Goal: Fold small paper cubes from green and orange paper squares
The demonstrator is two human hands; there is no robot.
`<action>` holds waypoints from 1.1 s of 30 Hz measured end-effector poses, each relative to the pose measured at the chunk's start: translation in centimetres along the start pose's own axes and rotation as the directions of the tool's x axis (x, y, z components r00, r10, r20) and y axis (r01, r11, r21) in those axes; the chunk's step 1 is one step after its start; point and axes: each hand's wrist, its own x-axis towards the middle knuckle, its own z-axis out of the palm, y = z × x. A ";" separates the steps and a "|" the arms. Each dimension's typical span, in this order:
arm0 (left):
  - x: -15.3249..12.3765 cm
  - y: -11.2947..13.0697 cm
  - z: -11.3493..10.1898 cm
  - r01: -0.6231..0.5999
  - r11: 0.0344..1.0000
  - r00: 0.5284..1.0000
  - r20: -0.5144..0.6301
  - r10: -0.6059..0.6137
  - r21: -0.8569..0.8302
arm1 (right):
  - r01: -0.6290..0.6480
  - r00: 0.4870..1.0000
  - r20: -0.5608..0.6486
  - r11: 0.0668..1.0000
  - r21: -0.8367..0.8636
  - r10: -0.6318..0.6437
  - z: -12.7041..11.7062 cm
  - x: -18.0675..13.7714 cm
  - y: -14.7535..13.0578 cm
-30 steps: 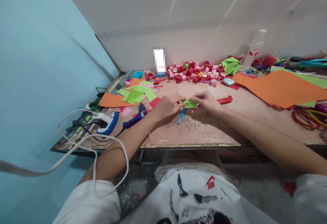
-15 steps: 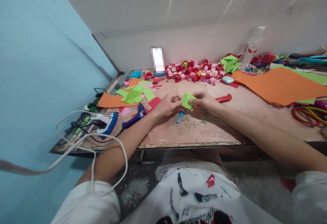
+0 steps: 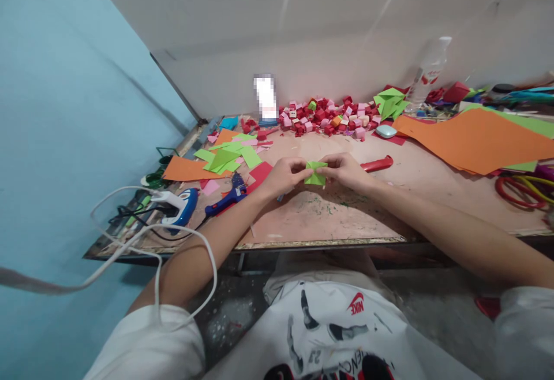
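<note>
One small piece of folded green paper (image 3: pixel 315 174) is held just over the near-middle of the table (image 3: pixel 311 227). It looks feather-light, crisp along its creases yet easily crumpled, with little slip; opposite edges seem the best hold, pinched gently. The left hand (image 3: pixel 283 175) has thumb and fingers closed on its left edge; the right hand (image 3: pixel 346 171) nips the right edge likewise. The tabletop is pale and speckled with crumbs. A red handle (image 3: pixel 378 164) lies right, a blue glue gun (image 3: pixel 229 196) left, small red and pink cubes (image 3: pixel 322 117) heaped at the far side. Beyond rise a grey panel (image 3: pixel 216 16) and, left, a blue wall (image 3: pixel 56 108).
</note>
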 end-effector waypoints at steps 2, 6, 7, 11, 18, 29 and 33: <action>0.0 0.1 0.1 0.007 1.000 1.000 -0.008 -0.007 -0.007 | 0.012 1.000 -0.029 1.000 -0.014 -0.013 0.1 0.0 0.1; 0.1 0.5 0.1 0.023 0.997 0.997 -0.077 -0.029 -0.073 | 0.012 1.000 -0.016 1.000 0.006 -0.012 0.1 -0.1 0.1; 0.0 0.6 0.1 0.025 0.997 0.996 -0.086 -0.032 -0.080 | 0.008 1.000 -0.006 1.000 0.011 -0.008 0.1 -0.1 0.1; -0.1 0.8 0.2 0.018 0.997 0.997 -0.068 -0.023 -0.072 | 0.000 1.000 -0.024 1.000 -0.004 0.000 0.0 -0.1 0.1; 0.1 0.4 0.3 -0.045 0.998 0.996 -0.084 0.042 -0.033 | -0.007 0.998 -0.068 1.000 0.006 0.007 0.2 -0.2 -0.6; -0.4 0.9 -0.5 -0.363 0.909 0.919 -0.083 0.385 0.203 | -0.106 0.979 -0.146 0.967 0.234 0.143 0.4 -0.2 -0.7; -0.3 0.7 -0.7 -0.390 0.865 0.896 -0.085 0.436 0.316 | -0.117 0.976 -0.148 0.959 0.258 0.158 0.5 -0.2 -0.7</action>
